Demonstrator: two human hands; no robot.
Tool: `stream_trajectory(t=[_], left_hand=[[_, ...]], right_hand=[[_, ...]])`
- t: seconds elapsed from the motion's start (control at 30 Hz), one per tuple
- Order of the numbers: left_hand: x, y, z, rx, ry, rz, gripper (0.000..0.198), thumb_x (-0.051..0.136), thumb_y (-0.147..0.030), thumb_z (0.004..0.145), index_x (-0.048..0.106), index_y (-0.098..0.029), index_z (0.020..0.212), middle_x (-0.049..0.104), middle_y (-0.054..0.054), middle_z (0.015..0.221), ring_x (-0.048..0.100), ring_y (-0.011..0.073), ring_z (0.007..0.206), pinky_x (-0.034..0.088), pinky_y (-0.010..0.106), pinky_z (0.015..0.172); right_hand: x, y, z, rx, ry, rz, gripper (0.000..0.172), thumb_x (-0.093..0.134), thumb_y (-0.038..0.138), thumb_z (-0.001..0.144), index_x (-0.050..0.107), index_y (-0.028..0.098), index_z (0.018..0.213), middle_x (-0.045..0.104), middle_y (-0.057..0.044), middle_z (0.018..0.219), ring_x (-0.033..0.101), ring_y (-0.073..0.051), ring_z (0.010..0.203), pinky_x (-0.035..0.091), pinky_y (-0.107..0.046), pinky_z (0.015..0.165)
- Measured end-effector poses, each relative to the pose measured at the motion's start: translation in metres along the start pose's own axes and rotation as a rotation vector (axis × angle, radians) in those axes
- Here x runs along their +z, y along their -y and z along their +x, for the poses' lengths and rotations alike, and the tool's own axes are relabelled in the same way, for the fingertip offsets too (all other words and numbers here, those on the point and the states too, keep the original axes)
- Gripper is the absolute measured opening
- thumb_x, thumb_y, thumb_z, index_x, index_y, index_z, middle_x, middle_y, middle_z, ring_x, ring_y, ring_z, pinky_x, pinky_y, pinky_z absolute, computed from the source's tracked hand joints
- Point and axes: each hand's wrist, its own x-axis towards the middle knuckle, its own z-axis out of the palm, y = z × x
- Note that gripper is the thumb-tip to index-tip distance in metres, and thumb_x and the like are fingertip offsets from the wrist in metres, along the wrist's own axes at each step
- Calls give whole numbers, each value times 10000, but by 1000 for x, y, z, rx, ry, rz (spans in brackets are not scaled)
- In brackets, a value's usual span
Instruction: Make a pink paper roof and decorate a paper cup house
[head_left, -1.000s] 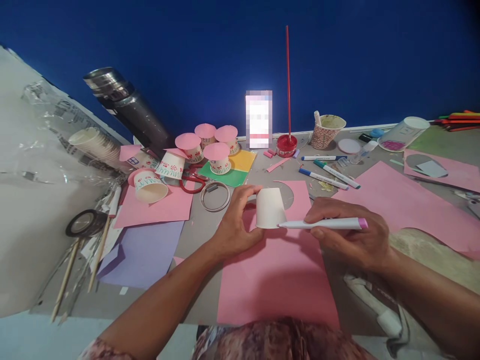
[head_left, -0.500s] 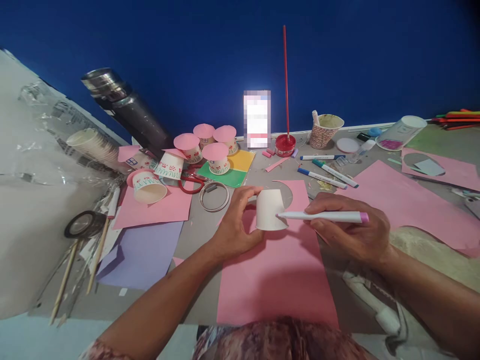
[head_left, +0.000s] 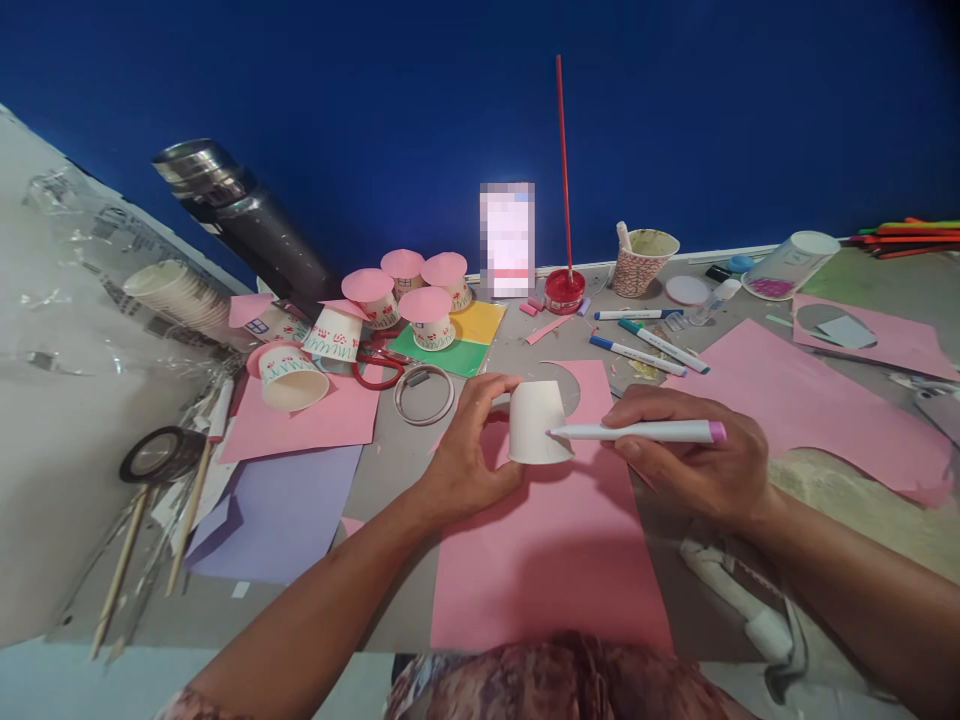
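Note:
A plain white paper cup point(head_left: 537, 422), turned upside down, is held from its left side by my left hand point(head_left: 478, 450), thumb near the rim and fingers by the base. My right hand point(head_left: 694, 455) grips a white marker pen point(head_left: 652, 431) with a pink end. The pen's tip meets the lower right of the cup's wall; no clear mark shows there. Beneath both hands lies a sheet of pink paper point(head_left: 547, 570) with a round cut-out at its top. To the left stand several decorated cups point(head_left: 433, 330) with pink paper tops, drawn flowers and green strokes.
Red-handled scissors point(head_left: 379, 372) and a tape roll point(head_left: 424, 393) lie left of the cup. Capped markers point(head_left: 637, 356) lie behind my right hand. A red pot point(head_left: 564, 291) with a tall stick, a patterned cup point(head_left: 643, 262) and a dark flask point(head_left: 255, 225) stand near the wall.
The whole view has shifted slightly, so things appear a little further left. Both hands keep their hold, and the pen tip stays at the cup's wall.

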Motion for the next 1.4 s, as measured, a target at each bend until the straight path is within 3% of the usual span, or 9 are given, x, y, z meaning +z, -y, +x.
stream_trajectory(t=[0.3,0.63,1.03,1.4], left_hand=[[0,3,-1,-23,-19,-3,753,737,-143,776,470,-309,1460,454,110,1449,478,309,1404,553,491,1117],[1,-1,0,-15,4,-24,790,710,-92,744,471,-318,1463,458,102,1451,486,302,1405,555,487,1124],[1,0,-1,-15,16,-15,746,725,-125,792,467,-323,1463,449,106,1452,482,302,1404,553,485,1123],[1,0,-2,1,44,-1,799,729,-105,758,462,-349,1470,460,100,1458,474,308,1406,551,485,1119]], right_hand=[[-1,-3,-2,-5,104,119,143,723,159,904,767,230,1019,763,-33,769,678,-178,636,523,-306,581],[-1,-1,-1,60,-18,-9,121,713,152,896,774,231,965,790,-35,793,712,-172,628,560,-280,587],[-3,2,2,6,97,103,122,698,142,893,753,212,977,763,-36,750,687,-175,622,522,-291,554],[-2,-1,0,15,83,112,141,679,150,901,758,214,1000,747,-39,734,677,-187,628,513,-311,556]])
